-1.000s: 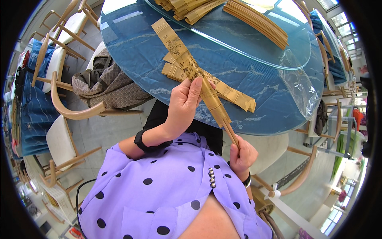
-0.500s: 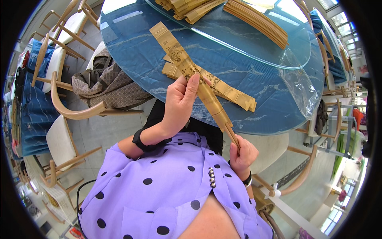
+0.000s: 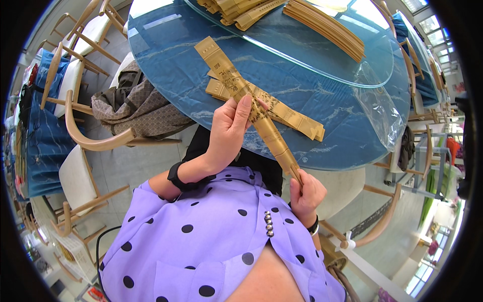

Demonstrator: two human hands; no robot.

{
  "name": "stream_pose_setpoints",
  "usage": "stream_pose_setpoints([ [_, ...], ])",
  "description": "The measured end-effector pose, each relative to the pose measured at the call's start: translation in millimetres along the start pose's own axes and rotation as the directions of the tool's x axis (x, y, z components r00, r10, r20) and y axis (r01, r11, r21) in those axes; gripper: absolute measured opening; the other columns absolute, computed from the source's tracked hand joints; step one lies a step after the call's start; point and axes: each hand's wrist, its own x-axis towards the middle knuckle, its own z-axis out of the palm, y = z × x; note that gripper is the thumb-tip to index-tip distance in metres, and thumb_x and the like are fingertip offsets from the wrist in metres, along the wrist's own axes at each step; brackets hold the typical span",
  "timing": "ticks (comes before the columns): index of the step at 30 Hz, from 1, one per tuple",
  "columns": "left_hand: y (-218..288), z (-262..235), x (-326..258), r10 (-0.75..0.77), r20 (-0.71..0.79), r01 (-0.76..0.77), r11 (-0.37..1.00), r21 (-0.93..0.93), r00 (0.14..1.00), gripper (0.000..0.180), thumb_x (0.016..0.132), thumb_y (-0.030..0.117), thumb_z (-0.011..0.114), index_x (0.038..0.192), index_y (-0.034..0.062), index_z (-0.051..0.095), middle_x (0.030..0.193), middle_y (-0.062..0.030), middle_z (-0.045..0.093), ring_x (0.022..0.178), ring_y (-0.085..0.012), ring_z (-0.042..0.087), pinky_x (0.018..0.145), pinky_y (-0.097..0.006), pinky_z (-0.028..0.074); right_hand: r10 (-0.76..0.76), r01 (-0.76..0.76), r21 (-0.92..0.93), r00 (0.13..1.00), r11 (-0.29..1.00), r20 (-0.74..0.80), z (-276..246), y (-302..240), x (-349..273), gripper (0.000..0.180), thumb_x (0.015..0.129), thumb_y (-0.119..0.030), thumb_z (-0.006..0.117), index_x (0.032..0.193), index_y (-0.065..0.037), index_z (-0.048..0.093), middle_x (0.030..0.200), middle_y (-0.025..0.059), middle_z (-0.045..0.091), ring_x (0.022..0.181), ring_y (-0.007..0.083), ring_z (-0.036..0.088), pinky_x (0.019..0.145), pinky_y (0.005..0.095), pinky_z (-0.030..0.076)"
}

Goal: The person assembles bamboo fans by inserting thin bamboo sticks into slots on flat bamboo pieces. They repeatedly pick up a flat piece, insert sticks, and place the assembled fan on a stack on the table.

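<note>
Fan: I am seeing a folded bamboo fan point(image 3: 251, 108), long and tan with dark markings, being held slanted over the near edge of the bench point(image 3: 166, 70).
Left hand: the left hand point(image 3: 229, 131) is closing around the middle of the fan, fingers wrapped over it, thumb on top.
Right hand: the right hand point(image 3: 304, 194) is gripping the narrow lower end of the fan, fingers shut tight on it.
Below the fan: more tan fan strips point(image 3: 297, 118) are lying flat on the blue bench.
Farther: a glass turntable point(image 3: 372, 65) is carrying stacks of bamboo fans point(image 3: 324, 25).
Left side: a wooden chair point(image 3: 95, 143) is carrying a grey patterned bag point(image 3: 138, 108).
</note>
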Motion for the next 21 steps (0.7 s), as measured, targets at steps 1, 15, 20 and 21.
stream_pose_setpoints([
  [1, -1, 0, -1, -0.001, -0.001, 0.001, 1.000, 0.010, 1.000, 0.037, 0.113, 0.029, 0.046, 0.106, 0.0018, 0.069, 0.081, 0.0045, 0.060, 0.064, -0.0014, 0.035, 0.058, -0.019, 0.031, 0.000, 0.000, 0.000, 1.000, 1.000, -0.005, 0, 0, 0, 0.023, 0.092, -0.011, 0.072, 0.108, 0.005, 0.065, 0.073, 0.0124, 0.063, 0.054, 0.0266, 0.059, 0.050, 0.0355, 0.046],
  [15, 8, -9, 13, 0.070, -0.149, -0.059, 0.996, 0.074, 0.986, 0.039, 0.112, 0.032, 0.045, 0.104, 0.0019, 0.069, 0.060, 0.0104, 0.032, 0.052, 0.0000, 0.021, 0.047, -0.022, 0.016, 0.086, -0.087, 0.017, 0.994, 0.996, 0.060, -3, 6, -3, 0.030, 0.102, -0.031, 0.062, 0.093, -0.002, 0.061, 0.070, 0.0098, 0.057, 0.056, 0.0273, 0.056, 0.050, 0.0371, 0.044],
  [20, 7, -11, 16, 0.033, -0.161, -0.029, 0.999, 0.025, 0.986, 0.037, 0.112, 0.031, 0.048, 0.103, 0.0021, 0.069, 0.066, 0.0090, 0.040, 0.053, 0.0006, 0.022, 0.047, -0.021, 0.018, 0.034, -0.033, -0.029, 0.998, 0.999, 0.045, 2, 4, 0, 0.039, 0.102, -0.040, 0.059, 0.088, -0.003, 0.057, 0.072, 0.0094, 0.057, 0.058, 0.0282, 0.057, 0.051, 0.0371, 0.045],
  [21, 4, -11, 15, 0.041, -0.166, -0.039, 0.999, 0.013, 0.985, 0.036, 0.112, 0.031, 0.047, 0.103, 0.0032, 0.069, 0.068, 0.0077, 0.047, 0.053, 0.0010, 0.024, 0.046, -0.020, 0.019, 0.051, -0.050, -0.033, 0.998, 0.998, 0.032, 1, 4, 0, 0.039, 0.102, -0.040, 0.060, 0.088, -0.003, 0.056, 0.072, 0.0095, 0.057, 0.058, 0.0283, 0.058, 0.051, 0.0370, 0.045],
])
